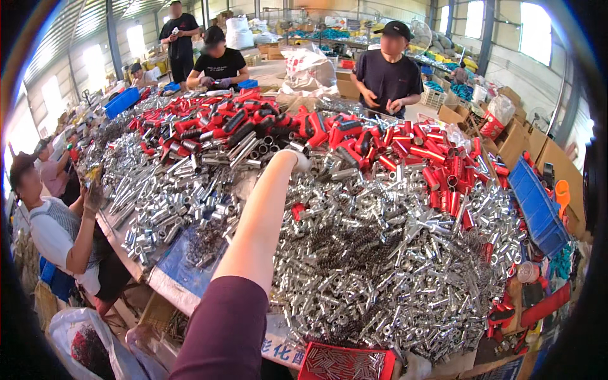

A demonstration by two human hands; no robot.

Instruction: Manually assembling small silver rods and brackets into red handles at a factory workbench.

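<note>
My left arm, in a dark purple sleeve, stretches far across the heaped table. At its end my left hand (pixel 300 161), which looks pale-gloved, reaches into the pile where silver metal tubes (pixel 259 149) meet red-and-black handles (pixel 316 130). Its fingers are too small and hidden to show whether they hold anything. Below and right of the hand spread dark coil springs (pixel 345 244) and many small silver metal fittings (pixel 380 310). Red tubes (pixel 446 171) lie to the right of it. My right hand is out of the picture.
A red tray (pixel 380 365) of small metal pins sits at the near edge. Blue bins stand at right (pixel 537 209) and far left (pixel 121 102). Co-workers are around the table: one at left (pixel 60 234), others at the far side (pixel 389 76). A white sack (pixel 310 69) stands beyond.
</note>
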